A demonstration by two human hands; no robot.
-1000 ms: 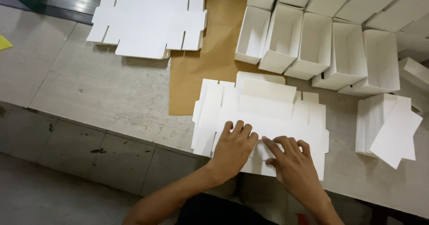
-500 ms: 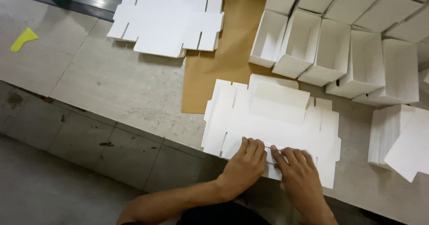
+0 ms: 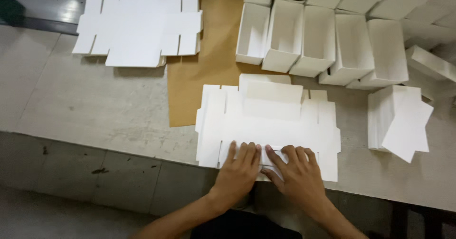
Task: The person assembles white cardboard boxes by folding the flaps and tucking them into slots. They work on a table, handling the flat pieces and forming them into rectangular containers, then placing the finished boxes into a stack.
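Hands side by side: left hand (image 3: 240, 168) & right hand (image 3: 295, 173), fingers flat and pressed together, hold down near flap of flat white box blank (image 3: 266, 120) at table (image 3: 95, 111) edge (keeps crease from springing).

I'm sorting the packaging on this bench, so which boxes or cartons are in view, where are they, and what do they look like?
Flat carton blank: bench front, white, under both hands.
Second blank stack: far left, white, notched.
Folded boxes: far right row, white, open-topped.
Card stack: right, white rectangles.
Brown paper sheet: centre, tan.
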